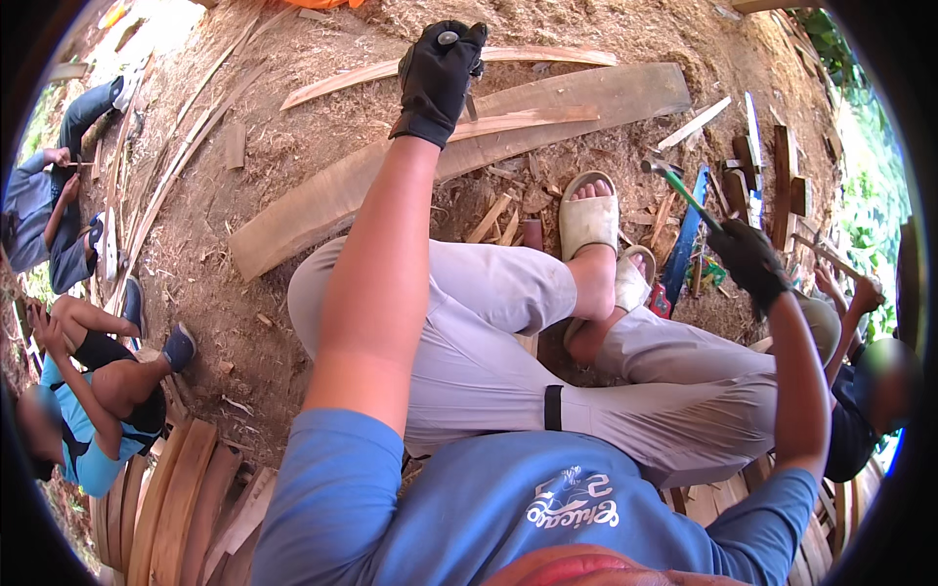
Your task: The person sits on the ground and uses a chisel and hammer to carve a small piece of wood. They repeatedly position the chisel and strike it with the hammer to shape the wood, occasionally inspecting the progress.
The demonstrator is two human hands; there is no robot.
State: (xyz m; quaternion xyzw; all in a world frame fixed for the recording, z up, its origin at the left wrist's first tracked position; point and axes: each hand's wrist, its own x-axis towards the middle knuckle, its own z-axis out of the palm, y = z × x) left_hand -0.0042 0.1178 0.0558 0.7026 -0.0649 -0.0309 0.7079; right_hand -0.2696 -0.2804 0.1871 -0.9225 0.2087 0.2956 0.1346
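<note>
Gloved in black, the left hand (440, 83) is a fist, its fingers curled tight around a slim tool near the top of the view; the right hand (750, 259), gloved too, is wrapped around the handle of a hammer off to the right, beyond the knees.

Largest is the board (342, 200) on the ground ahead of the person: broad, flat, dull brown and gently curved. Its long axis slants from lower left to upper right, passing behind the left forearm. Beyond it lies the slat (342, 85), paler, narrow and bowed, running nearly crosswise with its right end a little higher; the left hand overlaps its middle. On the board rests the strip (537, 119), light and splintery, pointing right and slightly up from beside the left wrist.

The hammer (684, 188) has a green shaft and a small, dull metal head. It slants from the right hand toward the upper left, head at the far end, raised clear of the strip.

Smallest is the tool (472, 105), mostly hidden by the glove. Its thin, dark shaft sticks out beneath the fist, pointing down and slightly right; whether its tip touches the strip, I cannot tell.
</note>
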